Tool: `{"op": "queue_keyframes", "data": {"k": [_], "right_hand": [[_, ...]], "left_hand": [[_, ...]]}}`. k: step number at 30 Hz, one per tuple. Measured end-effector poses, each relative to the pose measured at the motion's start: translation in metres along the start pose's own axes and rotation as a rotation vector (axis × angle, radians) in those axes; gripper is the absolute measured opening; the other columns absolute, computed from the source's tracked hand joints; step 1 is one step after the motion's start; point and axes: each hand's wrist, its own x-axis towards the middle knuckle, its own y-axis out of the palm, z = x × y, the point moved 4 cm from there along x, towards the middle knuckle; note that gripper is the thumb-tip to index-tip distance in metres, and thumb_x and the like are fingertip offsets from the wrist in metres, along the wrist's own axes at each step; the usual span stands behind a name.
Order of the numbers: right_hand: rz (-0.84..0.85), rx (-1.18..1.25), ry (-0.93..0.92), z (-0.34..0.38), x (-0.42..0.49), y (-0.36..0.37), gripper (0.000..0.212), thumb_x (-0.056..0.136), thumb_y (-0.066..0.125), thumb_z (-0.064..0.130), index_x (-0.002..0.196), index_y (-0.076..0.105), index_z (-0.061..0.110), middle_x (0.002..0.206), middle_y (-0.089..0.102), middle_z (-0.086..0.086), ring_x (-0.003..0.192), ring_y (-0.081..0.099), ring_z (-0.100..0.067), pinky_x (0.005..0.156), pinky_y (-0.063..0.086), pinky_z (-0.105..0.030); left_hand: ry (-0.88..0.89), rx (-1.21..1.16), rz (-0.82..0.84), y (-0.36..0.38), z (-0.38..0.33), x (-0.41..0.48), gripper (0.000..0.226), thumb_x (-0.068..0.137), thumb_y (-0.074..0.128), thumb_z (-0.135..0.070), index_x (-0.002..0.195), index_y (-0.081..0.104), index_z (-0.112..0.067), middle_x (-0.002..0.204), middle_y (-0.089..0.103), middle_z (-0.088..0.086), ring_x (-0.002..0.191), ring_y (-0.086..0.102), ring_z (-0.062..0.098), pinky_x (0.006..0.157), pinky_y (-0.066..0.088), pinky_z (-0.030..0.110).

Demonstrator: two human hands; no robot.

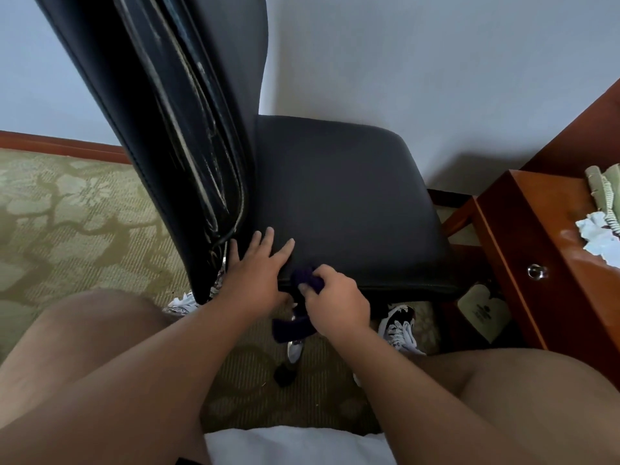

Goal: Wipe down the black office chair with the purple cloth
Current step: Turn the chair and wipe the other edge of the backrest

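Observation:
The black office chair (342,196) stands in front of me, its tall worn backrest (161,105) rising on the left and its padded seat in the middle. My left hand (256,270) rests flat on the seat's near left corner, fingers spread and straight. My right hand (335,302) grips the bunched purple cloth (303,280) against the seat's front edge. A tail of the cloth hangs down below the seat beside my wrist.
A reddish wooden desk (536,236) with a drawer knob stands close on the right, with crumpled paper (600,239) on top. White sneakers (401,325) lie under the chair on the patterned green carpet (67,213). A wall runs behind. My bare knees frame the bottom.

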Motion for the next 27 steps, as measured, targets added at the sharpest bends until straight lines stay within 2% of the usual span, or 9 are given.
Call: {"op": "queue_keyframes", "data": {"k": [3, 6, 8, 9, 11, 14, 16, 19, 27], "right_hand": [[0.008, -0.019, -0.02, -0.001, -0.002, -0.004, 0.026, 0.095, 0.06, 0.047, 0.119, 0.059, 0.037, 0.106, 0.063, 0.01, 0.09, 0.062, -0.012, 0.078, 0.056, -0.038], [-0.003, -0.024, -0.02, 0.003, -0.004, -0.004, 0.025, 0.096, 0.061, 0.046, 0.119, 0.059, 0.037, 0.106, 0.063, 0.009, 0.086, 0.061, -0.012, 0.073, 0.055, -0.034], [-0.002, -0.02, -0.007, 0.005, -0.004, -0.003, 0.025, 0.096, 0.061, 0.046, 0.119, 0.058, 0.038, 0.104, 0.063, 0.01, 0.085, 0.062, -0.011, 0.074, 0.058, -0.036], [-0.001, -0.025, 0.001, 0.006, -0.004, -0.003, 0.025, 0.096, 0.061, 0.046, 0.119, 0.057, 0.038, 0.104, 0.062, 0.011, 0.084, 0.062, -0.01, 0.074, 0.058, -0.036], [-0.009, -0.052, 0.011, 0.007, -0.005, -0.003, 0.025, 0.095, 0.061, 0.046, 0.119, 0.057, 0.039, 0.102, 0.062, 0.011, 0.081, 0.061, -0.009, 0.071, 0.058, -0.036], [-0.029, -0.094, -0.005, 0.011, -0.006, -0.003, 0.025, 0.096, 0.06, 0.046, 0.119, 0.057, 0.038, 0.101, 0.062, 0.011, 0.08, 0.061, -0.01, 0.069, 0.057, -0.035], [-0.036, -0.11, -0.026, 0.012, -0.006, -0.003, 0.025, 0.096, 0.06, 0.045, 0.12, 0.058, 0.037, 0.103, 0.061, 0.011, 0.084, 0.061, -0.013, 0.072, 0.058, -0.038], [-0.025, -0.12, -0.053, 0.016, -0.004, 0.001, 0.023, 0.097, 0.06, 0.041, 0.119, 0.057, 0.034, 0.104, 0.058, 0.008, 0.086, 0.061, -0.014, 0.073, 0.057, -0.038], [0.043, -0.176, -0.252, 0.086, -0.002, 0.047, 0.028, 0.099, 0.057, 0.033, 0.126, 0.053, 0.024, 0.11, 0.057, -0.003, 0.096, 0.06, -0.023, 0.072, 0.055, -0.039]], "left_hand": [[-0.031, -0.149, -0.057, -0.009, 0.012, -0.025, 0.108, 0.083, 0.073, -0.052, 0.16, 0.0, -0.033, 0.167, -0.012, 0.005, 0.154, -0.006, 0.024, 0.125, 0.006, 0.045], [-0.133, -0.364, -0.061, -0.017, 0.036, -0.058, 0.085, 0.085, 0.074, -0.046, 0.156, 0.028, -0.035, 0.162, 0.029, -0.005, 0.143, 0.038, 0.016, 0.114, 0.036, 0.034], [-0.242, -0.392, -0.035, -0.026, 0.057, -0.078, 0.055, 0.084, 0.074, -0.048, 0.135, 0.058, -0.034, 0.125, 0.065, -0.009, 0.107, 0.064, 0.011, 0.091, 0.053, 0.03], [-0.305, -0.351, 0.002, -0.03, 0.068, -0.085, 0.044, 0.083, 0.074, -0.051, 0.121, 0.067, -0.03, 0.107, 0.07, -0.01, 0.092, 0.066, 0.01, 0.082, 0.056, 0.03], [-0.44, -0.303, 0.074, -0.034, 0.089, -0.092, 0.044, 0.079, 0.075, -0.057, 0.105, 0.071, -0.022, 0.096, 0.072, -0.005, 0.081, 0.064, 0.011, 0.075, 0.055, 0.03], [-0.525, -0.342, 0.056, -0.04, 0.104, -0.09, 0.078, 0.074, 0.079, -0.057, 0.137, 0.055, -0.018, 0.122, 0.068, 0.001, 0.099, 0.063, 0.018, 0.078, 0.051, 0.03], [-0.461, -0.46, 0.018, -0.041, 0.1, -0.082, 0.089, 0.071, 0.086, -0.043, 0.146, 0.044, -0.023, 0.123, 0.062, -0.005, 0.1, 0.059, 0.016, 0.079, 0.049, 0.03], [-0.41, -0.62, 0.008, -0.033, 0.094, -0.069, 0.091, 0.066, 0.09, -0.024, 0.143, 0.041, -0.022, 0.113, 0.055, -0.008, 0.102, 0.055, 0.016, 0.08, 0.045, 0.029], [-0.414, -0.565, -0.018, -0.017, 0.104, -0.054, 0.073, 0.063, 0.081, -0.023, 0.128, 0.048, -0.021, 0.098, 0.055, -0.009, 0.084, 0.058, 0.01, 0.054, 0.04, 0.02]]}}
